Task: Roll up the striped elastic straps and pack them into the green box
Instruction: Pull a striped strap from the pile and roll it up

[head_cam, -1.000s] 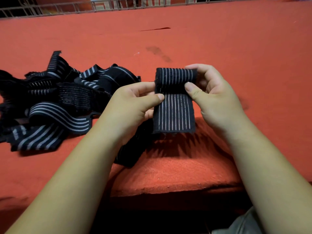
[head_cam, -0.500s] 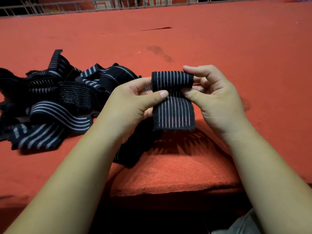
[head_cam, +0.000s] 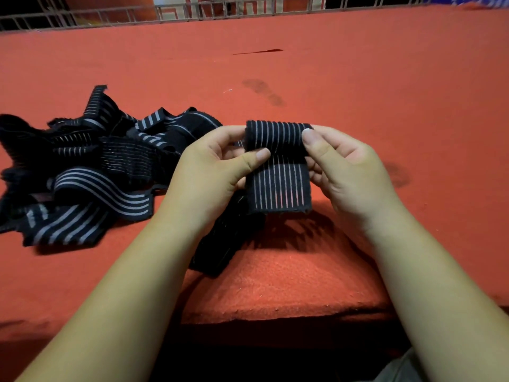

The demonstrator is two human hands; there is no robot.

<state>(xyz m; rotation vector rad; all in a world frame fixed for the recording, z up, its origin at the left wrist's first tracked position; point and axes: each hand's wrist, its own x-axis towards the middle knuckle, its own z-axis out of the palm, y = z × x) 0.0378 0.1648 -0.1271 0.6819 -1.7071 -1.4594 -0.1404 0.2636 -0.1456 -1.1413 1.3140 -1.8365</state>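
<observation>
Since a second ago, the roll has been turned further and the loose flat tail below it shortened. At far left, a heap of unrolled straps [head_cam: 82,172] is seen lying on the red tabletop [head_cam: 358,78]. The left hand [head_cam: 217,172] is closed on the strap [head_cam: 278,166] with thumb over the front; the right hand [head_cam: 347,172] is pinched on its rolled top. The roll's long axis lies crosswise between both hands. No green box is shown.
</observation>
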